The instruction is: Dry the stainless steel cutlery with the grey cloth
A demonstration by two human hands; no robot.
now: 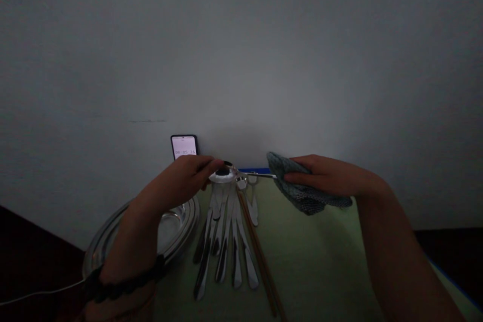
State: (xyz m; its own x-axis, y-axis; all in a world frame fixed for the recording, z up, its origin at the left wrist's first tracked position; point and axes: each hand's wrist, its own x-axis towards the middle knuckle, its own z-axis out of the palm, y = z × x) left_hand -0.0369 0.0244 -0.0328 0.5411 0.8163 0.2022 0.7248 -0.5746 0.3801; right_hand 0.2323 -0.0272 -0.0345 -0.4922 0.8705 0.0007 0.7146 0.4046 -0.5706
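Observation:
My left hand (181, 181) is closed in a pinch on the bowl end of a metal spoon (236, 173), held level above the table. My right hand (324, 176) grips a grey-blue cloth (302, 193) that wraps the spoon's handle end. Below the spoon, several pieces of steel cutlery (226, 241) lie side by side on a pale green mat (317, 261), with a pair of brown chopsticks (260, 256) at their right.
A round steel tray (181, 231) sits at the left under my left forearm. A phone (184, 147) with a lit timer screen leans on the white wall behind. A white cable (37, 294) runs at the lower left. The scene is dim.

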